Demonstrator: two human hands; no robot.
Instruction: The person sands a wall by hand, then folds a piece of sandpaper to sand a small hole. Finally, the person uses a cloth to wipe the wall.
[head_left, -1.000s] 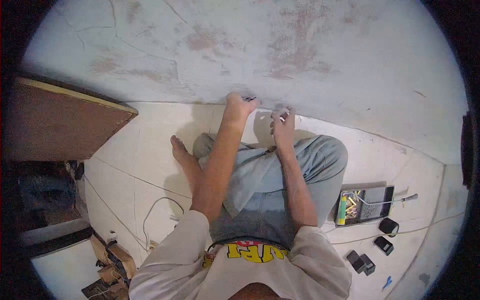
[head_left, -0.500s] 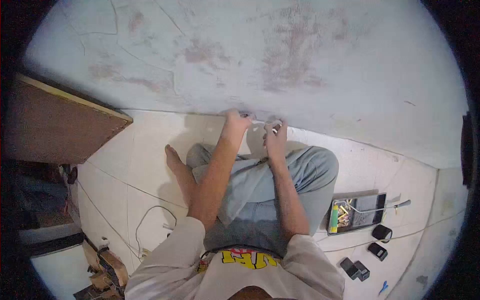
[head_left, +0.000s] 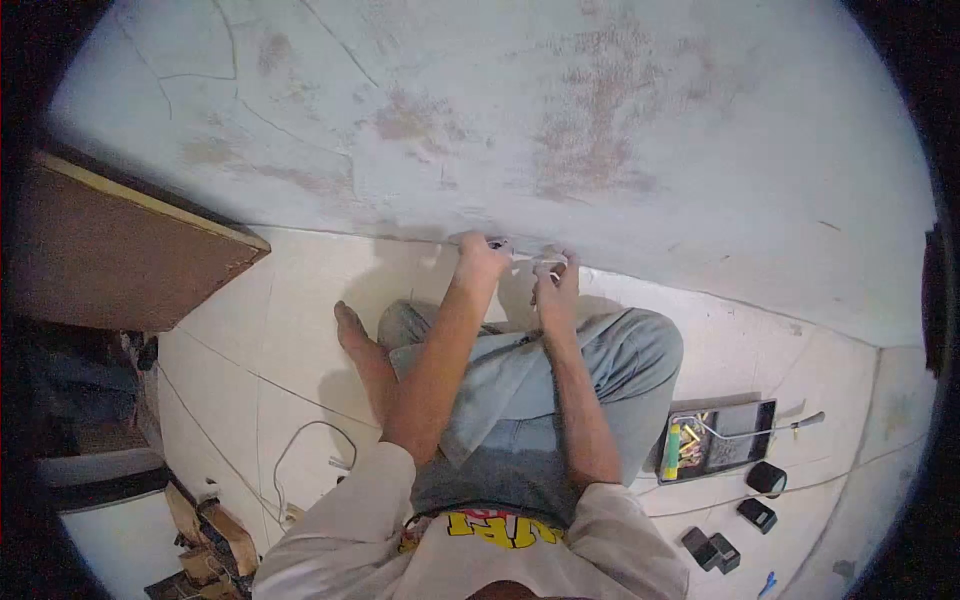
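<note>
My left hand (head_left: 482, 262) is closed near the foot of the wall, round a small dark thing (head_left: 497, 244) that mostly hides behind the fingers. A thin white strand (head_left: 528, 258) spans the gap toward my right hand (head_left: 556, 287), whose fingers are bent and pinched on its end. Both hands are over the pale tiled floor, close to where it meets the worn grey-white wall (head_left: 450, 150). Below them are my crossed legs in grey-blue trousers (head_left: 500, 390). I cannot tell what the dark thing is.
At right lies a black paint tray (head_left: 735, 452) with a roller (head_left: 679, 447) across it and small yellowish pieces inside. Several black boxes or cases (head_left: 757, 516) and a blue item (head_left: 767, 583) are near it. A brown board (head_left: 130, 240), a cable (head_left: 285, 450) and wood scraps (head_left: 215, 545) are at left.
The whole view has shifted slightly downward. Both hands keep nearly the same pose by the wall, with the white strand between them.
</note>
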